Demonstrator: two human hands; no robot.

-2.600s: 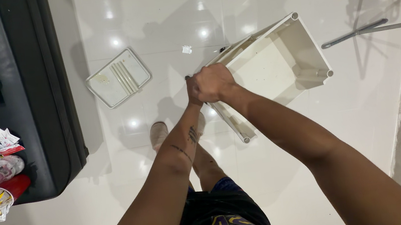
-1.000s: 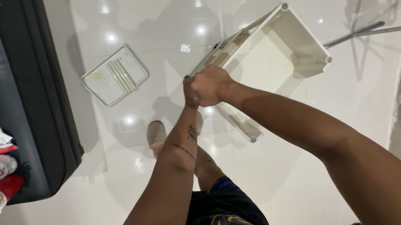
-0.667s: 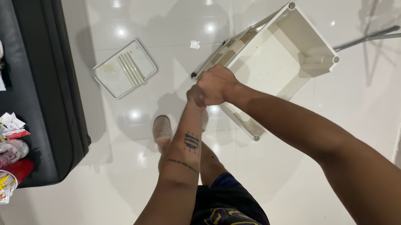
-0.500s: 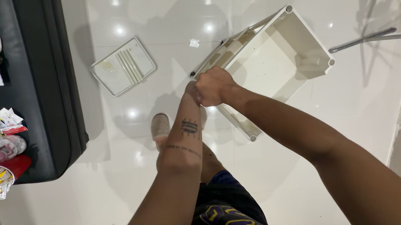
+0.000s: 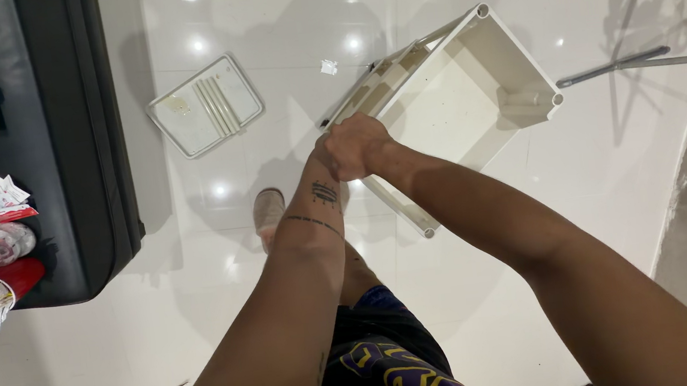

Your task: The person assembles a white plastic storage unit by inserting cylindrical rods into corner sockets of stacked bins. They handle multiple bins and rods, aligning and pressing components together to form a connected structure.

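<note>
A white plastic shelf frame [image 5: 470, 92] stands tilted on the glossy white floor, its open side facing up and to the right. My right hand [image 5: 355, 144] is clenched over the near corner of the frame. My left hand [image 5: 324, 156] lies right against it, mostly hidden under the right hand, gripping the same corner; its fingers cannot be seen well. A tattooed left forearm runs down toward my shorts.
A white tray panel with loose white tubes [image 5: 204, 105] lies on the floor to the left. A black sofa [image 5: 70, 138] holds cloth, packets and a bottle. A metal pole [image 5: 613, 66] lies at right. My sandalled foot [image 5: 268, 214] stands below the hands.
The hands stay clamped on the frame's corner. The frame has shifted only slightly; the view has wobbled a little left and right.
</note>
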